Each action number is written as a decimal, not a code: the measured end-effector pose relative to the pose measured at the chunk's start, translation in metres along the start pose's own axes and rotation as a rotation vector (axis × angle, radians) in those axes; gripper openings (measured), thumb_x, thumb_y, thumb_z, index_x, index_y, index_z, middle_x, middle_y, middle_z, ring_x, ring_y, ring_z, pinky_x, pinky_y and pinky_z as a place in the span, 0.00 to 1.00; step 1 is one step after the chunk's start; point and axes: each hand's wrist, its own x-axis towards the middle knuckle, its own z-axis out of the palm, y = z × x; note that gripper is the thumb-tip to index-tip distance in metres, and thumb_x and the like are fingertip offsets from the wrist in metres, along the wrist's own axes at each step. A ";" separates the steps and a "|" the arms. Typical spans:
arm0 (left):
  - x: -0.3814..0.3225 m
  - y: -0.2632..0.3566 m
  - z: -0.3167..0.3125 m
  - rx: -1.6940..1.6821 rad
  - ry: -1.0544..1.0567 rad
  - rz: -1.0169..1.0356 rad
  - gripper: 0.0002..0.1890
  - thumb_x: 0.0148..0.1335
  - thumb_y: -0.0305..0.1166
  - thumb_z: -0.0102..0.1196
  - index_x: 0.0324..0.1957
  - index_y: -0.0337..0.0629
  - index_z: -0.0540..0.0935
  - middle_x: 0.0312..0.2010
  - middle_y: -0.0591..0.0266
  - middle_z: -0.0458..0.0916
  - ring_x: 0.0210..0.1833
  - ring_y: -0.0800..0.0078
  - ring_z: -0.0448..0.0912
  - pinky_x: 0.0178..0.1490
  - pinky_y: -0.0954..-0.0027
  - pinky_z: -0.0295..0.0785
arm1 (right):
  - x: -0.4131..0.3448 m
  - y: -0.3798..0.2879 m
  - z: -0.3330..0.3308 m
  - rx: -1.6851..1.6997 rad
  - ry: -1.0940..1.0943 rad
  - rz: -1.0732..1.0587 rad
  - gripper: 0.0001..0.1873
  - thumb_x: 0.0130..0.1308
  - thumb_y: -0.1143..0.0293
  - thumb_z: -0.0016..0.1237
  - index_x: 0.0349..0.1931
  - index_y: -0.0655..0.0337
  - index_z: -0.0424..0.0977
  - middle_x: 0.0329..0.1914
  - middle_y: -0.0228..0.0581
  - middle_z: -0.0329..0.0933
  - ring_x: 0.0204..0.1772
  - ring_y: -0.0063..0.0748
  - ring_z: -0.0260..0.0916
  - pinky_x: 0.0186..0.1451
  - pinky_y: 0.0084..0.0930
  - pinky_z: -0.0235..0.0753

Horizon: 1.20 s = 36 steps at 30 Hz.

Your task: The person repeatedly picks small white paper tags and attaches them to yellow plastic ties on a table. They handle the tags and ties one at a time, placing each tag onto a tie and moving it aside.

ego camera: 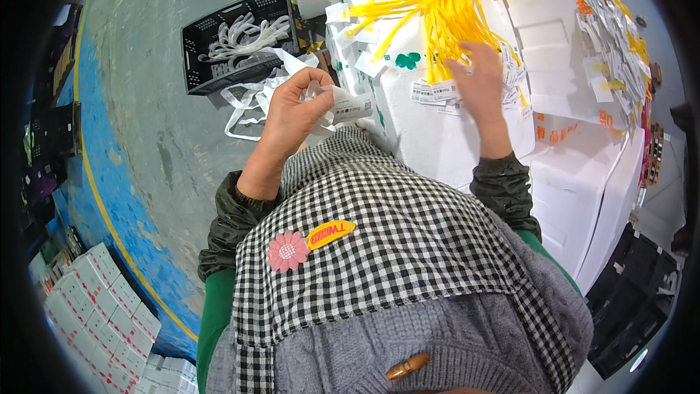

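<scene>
My left hand (303,101) pinches a strip of printed white labels (350,108) between thumb and fingers. White backing tape (249,101) trails in loops below and to the left of that hand. Over the white foam box (415,142) in front of me, my right hand (481,79) has its fingers apart, at the edge of a bundle of yellow plastic ribbons (451,5); nothing plainly shows in its grasp. Several ribbons end in white labels (432,92), some fanned out at the left side of the box, others lying under and beside my right hand.
A black plastic crate (238,38) with coiled white straps stands on the floor at the upper left. Another white foam box (569,175) at the right carries more labelled yellow ribbons (615,44). Stacked white cartons (98,306) stand at the lower left, black crates (629,295) at the lower right.
</scene>
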 end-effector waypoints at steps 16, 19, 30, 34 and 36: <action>-0.005 -0.021 -0.035 0.151 0.139 0.031 0.11 0.57 0.28 0.63 0.27 0.42 0.72 0.25 0.73 0.75 0.29 0.88 0.70 0.30 0.81 0.66 | 0.030 -0.052 0.059 0.929 -0.483 0.780 0.08 0.56 0.71 0.57 0.33 0.66 0.79 0.24 0.31 0.77 0.25 0.19 0.71 0.29 0.18 0.71; -0.005 -0.019 -0.033 0.207 0.147 0.050 0.11 0.56 0.28 0.62 0.27 0.42 0.71 0.25 0.73 0.74 0.29 0.87 0.70 0.31 0.80 0.67 | 0.029 -0.059 0.070 0.782 -0.479 0.627 0.09 0.54 0.70 0.57 0.30 0.68 0.80 0.25 0.36 0.79 0.26 0.22 0.74 0.31 0.20 0.74; -0.007 -0.011 -0.027 0.260 0.134 0.017 0.10 0.56 0.28 0.61 0.28 0.42 0.71 0.25 0.73 0.74 0.29 0.87 0.70 0.32 0.79 0.67 | 0.033 -0.067 0.099 0.423 -0.557 0.504 0.09 0.53 0.69 0.55 0.29 0.66 0.80 0.23 0.39 0.80 0.23 0.27 0.76 0.30 0.23 0.75; -0.006 -0.011 -0.027 0.261 0.132 0.038 0.10 0.56 0.29 0.61 0.27 0.42 0.71 0.25 0.73 0.74 0.29 0.87 0.68 0.32 0.80 0.66 | 0.028 -0.067 0.109 0.233 -0.438 0.343 0.08 0.52 0.67 0.54 0.27 0.62 0.80 0.25 0.45 0.81 0.30 0.45 0.78 0.38 0.36 0.77; -0.006 -0.011 -0.026 0.252 0.130 0.038 0.10 0.56 0.28 0.61 0.27 0.42 0.71 0.24 0.73 0.73 0.29 0.87 0.68 0.32 0.80 0.66 | 0.023 -0.069 0.112 0.155 -0.387 0.275 0.08 0.52 0.67 0.53 0.27 0.60 0.80 0.26 0.47 0.80 0.33 0.51 0.78 0.42 0.40 0.77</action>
